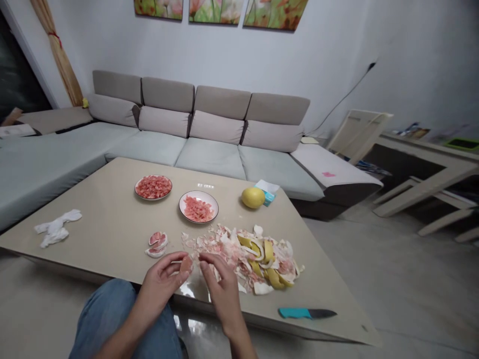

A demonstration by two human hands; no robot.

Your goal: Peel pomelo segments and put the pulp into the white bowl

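My left hand (pixel 164 279) pinches a pinkish pomelo segment (pixel 186 265) over the table's near edge. Just right of it, my right hand (pixel 223 284) has thumb and forefinger drawn together; whatever lies between them is too small to make out. Several unpeeled pomelo pieces (pixel 157 244) with white skin rest beyond the left hand. A heap of pomelo peel (pixel 267 252) and torn membrane spreads out past my right hand. Farther back, a white plate (pixel 183 204) bears pink pulp, and a second plate (pixel 135 191) to its left is covered with redder pulp.
On the low table (pixel 108 219) lie a knife (pixel 299 313) with a turquoise handle at the front right and crumpled white tissue (pixel 56 229) at the left. A whole yellow pomelo (pixel 253 198) stands beside a tissue pack (pixel 268 194). Behind is a sofa (pixel 211 154).
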